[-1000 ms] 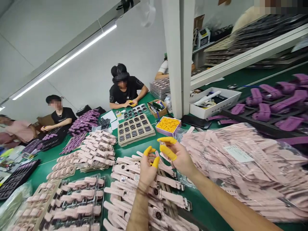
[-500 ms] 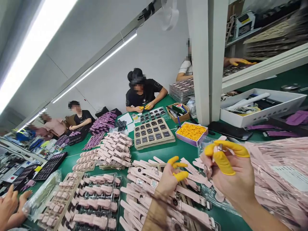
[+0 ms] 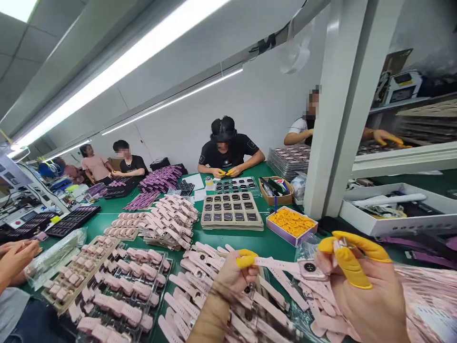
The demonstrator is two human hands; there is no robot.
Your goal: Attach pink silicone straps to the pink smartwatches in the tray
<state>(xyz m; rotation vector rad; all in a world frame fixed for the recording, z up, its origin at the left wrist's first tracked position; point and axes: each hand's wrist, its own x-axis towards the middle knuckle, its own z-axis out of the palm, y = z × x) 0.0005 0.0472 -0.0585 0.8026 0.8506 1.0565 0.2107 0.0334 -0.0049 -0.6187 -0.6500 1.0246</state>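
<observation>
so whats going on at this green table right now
A person at the green table holds a pink-strapped watch stretched between both hands: the left hand grips one strap end, the right hand the other side, near the buckle. Yellow covers are on some fingertips. More pink-strapped watches lie below the hands, beside a box of yellow finger covers and a tray of dark square pieces. Across the table, a co-worker in black handles something small.
</observation>
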